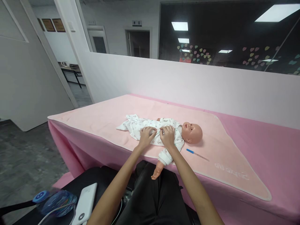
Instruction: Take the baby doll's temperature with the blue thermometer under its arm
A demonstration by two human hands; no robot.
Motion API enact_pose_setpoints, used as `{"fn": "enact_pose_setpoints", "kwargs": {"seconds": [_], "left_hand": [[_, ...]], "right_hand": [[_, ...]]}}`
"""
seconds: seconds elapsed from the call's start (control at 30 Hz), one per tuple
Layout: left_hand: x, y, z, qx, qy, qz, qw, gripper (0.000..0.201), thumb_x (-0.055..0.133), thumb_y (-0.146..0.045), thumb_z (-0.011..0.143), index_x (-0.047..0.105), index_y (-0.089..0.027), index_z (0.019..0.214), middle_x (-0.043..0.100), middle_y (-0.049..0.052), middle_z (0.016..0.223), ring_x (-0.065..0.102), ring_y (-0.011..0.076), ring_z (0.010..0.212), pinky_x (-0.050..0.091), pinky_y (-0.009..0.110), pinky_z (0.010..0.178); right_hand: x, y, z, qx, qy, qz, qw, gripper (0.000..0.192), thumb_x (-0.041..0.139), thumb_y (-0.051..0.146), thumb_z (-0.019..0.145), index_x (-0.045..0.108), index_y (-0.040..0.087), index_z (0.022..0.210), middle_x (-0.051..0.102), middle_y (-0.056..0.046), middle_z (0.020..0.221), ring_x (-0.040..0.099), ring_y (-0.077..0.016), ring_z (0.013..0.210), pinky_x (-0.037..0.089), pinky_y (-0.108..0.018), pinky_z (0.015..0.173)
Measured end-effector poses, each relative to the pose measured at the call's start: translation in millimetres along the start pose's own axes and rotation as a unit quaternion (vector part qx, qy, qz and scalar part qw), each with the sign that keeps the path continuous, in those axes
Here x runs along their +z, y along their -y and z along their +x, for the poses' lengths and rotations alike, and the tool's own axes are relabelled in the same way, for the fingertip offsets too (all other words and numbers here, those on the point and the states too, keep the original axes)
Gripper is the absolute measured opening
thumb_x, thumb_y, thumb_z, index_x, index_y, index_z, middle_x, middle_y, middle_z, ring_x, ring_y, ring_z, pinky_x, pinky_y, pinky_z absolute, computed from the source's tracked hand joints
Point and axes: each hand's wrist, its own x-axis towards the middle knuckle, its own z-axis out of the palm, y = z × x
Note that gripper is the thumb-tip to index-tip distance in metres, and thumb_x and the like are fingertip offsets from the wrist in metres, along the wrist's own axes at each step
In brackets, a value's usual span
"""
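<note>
A person's left hand (146,135) and right hand (167,135) rest side by side, palms down, on the chest and belly of a baby doll (164,131) that lies on its back on a pale pink blanket (98,122). Both hands lie flat on the doll's white printed sleepsuit (136,125), the fingers bent at the cloth near its middle; whether they pinch any of the fabric cannot be told from here. The blanket covers a bench (269,143) draped in deeper pink cloth, set against a low white partition wall (187,81) topped by dark glass (234,31) stuck with heart-shaped stickers.

The doll lies along the bench, its bare head (192,132) toward the person's right and its legs toward the left. One sleeved arm hangs over the near edge of the bench, the doll's hand (156,174) dangling just above the person's dark-clothed lap (154,197).

A thin thermometer with a blue tip (197,154) lies on the blanket just beside the doll's head, on the near side, apart from both hands. Low at the left, on a dark surface near the person's left forearm, sit a white power bank (85,203) with a cable and a blurred blue water bottle (56,201). An open doorway (70,75) shows at the far left.
</note>
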Motion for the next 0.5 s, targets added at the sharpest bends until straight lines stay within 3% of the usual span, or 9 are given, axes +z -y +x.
{"fn": "enact_pose_setpoints", "kwargs": {"seconds": [0.03,0.1,0.2,0.33,0.5], "left_hand": [[-2.1,4,2,-0.021,0.002,-0.001,1.0,0.027,0.04,-0.038,0.084,0.062,-0.024,0.079,0.064,0.002,0.088,0.051,0.0203,0.093,0.028,0.037,0.089],[-5.7,12,7,-0.094,-0.047,0.019,0.994,0.036,0.036,-0.042,0.085,0.061,-0.021,0.069,0.064,0.004,0.082,0.052,0.0215,0.09,0.029,0.038,0.088],[-7.7,19,15,-0.168,-0.103,0.086,0.977,0.032,0.045,-0.047,0.079,0.062,-0.02,0.072,0.063,0.007,0.09,0.05,0.0274,0.096,0.027,0.045,0.088],[-11.5,21,31,-0.132,-0.052,0.134,0.981,0.024,0.052,-0.042,0.074,0.063,-0.021,0.077,0.06,0.01,0.101,0.046,0.031,0.101,0.028,0.048,0.087],[-21.6,12,55,-0.174,-0.167,0.123,0.963,0.022,0.049,-0.035,0.079,0.064,-0.022,0.09,0.055,0.011,0.106,0.045,0.0312,0.103,0.031,0.047,0.085]], "right_hand": [[0,0,0,0.005,0.0,-0.009,1.0,0.014,0.05,0.014,0.079,0.062,0.02,0.078,0.062,-0.002,0.076,0.05,-0.0166,0.078,0.033,-0.031,0.084],[0,0,0,0.016,-0.001,-0.024,1.0,0.014,0.05,0.014,0.078,0.063,0.02,0.078,0.061,-0.002,0.075,0.048,-0.0174,0.078,0.033,-0.031,0.08],[0,0,-1,0.025,-0.002,-0.034,0.999,0.015,0.05,0.014,0.078,0.063,0.02,0.078,0.059,-0.003,0.075,0.047,-0.0177,0.078,0.033,-0.031,0.077],[1,0,-2,0.017,-0.003,-0.038,0.999,0.014,0.051,0.014,0.079,0.064,0.021,0.078,0.059,-0.003,0.076,0.047,-0.0176,0.079,0.034,-0.032,0.079],[2,0,0,-0.039,0.019,-0.074,0.996,0.015,0.053,0.014,0.079,0.065,0.023,0.079,0.06,-0.003,0.09,0.049,-0.018,0.089,0.029,-0.04,0.094]]}}
